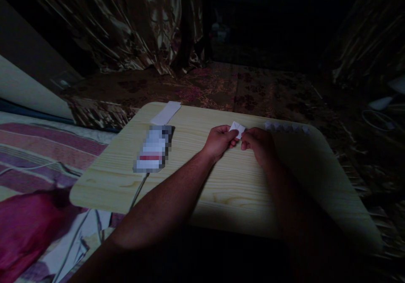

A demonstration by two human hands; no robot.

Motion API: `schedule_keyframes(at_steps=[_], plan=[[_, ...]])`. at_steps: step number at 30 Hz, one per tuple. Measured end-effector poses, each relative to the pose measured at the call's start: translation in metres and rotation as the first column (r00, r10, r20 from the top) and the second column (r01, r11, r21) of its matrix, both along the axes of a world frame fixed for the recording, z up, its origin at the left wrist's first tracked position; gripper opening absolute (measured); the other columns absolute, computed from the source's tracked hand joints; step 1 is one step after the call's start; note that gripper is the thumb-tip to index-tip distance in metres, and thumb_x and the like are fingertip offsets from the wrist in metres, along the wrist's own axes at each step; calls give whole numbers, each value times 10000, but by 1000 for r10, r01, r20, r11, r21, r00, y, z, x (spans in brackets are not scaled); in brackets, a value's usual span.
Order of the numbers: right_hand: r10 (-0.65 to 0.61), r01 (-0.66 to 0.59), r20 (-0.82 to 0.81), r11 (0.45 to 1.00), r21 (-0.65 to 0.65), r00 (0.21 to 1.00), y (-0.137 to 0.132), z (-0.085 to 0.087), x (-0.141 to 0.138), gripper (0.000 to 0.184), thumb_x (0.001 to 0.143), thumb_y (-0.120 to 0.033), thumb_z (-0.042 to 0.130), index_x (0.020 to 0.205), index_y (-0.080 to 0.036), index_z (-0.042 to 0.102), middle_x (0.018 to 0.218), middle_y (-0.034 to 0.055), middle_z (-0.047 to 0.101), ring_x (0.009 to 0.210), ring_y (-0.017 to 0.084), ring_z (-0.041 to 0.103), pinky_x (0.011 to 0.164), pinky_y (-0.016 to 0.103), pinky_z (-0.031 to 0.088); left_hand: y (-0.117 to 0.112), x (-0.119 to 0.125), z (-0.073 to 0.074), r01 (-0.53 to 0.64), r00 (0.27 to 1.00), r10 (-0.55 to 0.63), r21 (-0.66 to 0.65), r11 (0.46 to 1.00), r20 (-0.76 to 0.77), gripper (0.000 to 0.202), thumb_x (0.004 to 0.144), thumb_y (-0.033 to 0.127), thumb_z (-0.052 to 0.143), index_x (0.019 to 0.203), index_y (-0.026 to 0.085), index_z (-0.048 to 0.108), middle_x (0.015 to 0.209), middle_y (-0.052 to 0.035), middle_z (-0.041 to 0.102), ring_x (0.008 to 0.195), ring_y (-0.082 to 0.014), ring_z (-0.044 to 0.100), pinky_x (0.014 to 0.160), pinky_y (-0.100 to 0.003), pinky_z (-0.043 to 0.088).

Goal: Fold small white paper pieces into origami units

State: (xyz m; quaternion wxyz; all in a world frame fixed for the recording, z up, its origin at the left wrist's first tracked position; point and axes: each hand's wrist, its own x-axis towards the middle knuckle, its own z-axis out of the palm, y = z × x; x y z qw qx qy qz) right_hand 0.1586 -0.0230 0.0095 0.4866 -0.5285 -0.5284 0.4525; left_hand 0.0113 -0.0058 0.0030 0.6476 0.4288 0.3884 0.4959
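Above the middle of the wooden table (190, 173), a small folded piece of white paper (236, 126) with creases across its face is held between both hands. My left hand (220, 140) pinches it from the left, thumb on top and fingers curled beneath. From the right, my right hand (257, 142) grips its edge with curled fingers, some of them in shadow. To the right, along the far edge, stands a row of several small folded paper pieces (286, 127), dim and touching neither hand.
White paper strips (166, 113) lie at the table's far left corner. Nearer is a blurred-out phone-like device (152, 150) with a cable (138, 192) running off the near edge. A striped bedspread (38, 148) and a pink-red cloth or bag (28, 228) are on the left.
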Motion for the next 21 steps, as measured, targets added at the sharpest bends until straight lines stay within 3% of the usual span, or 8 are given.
schedule_keyframes(at_steps=[15,21], plan=[[-27,28,129,1000,-4,991,3,-4,-2,272,779,-420,633,670,-172,656,573,24,680,493,148,640,485,248,535,2,1,-3,-3,1000,3,15,1000,11,177,712,275,693,678,126,604,584,-14,621,426,-52,482,416,-185,340],[-33,34,164,999,-2,986,4,-4,-2,284,793,-429,615,675,-175,658,559,22,676,491,147,639,483,242,529,3,0,-5,54,998,-54,20,998,18,217,650,256,764,761,107,650,646,-22,652,466,-49,506,449,-180,366]])
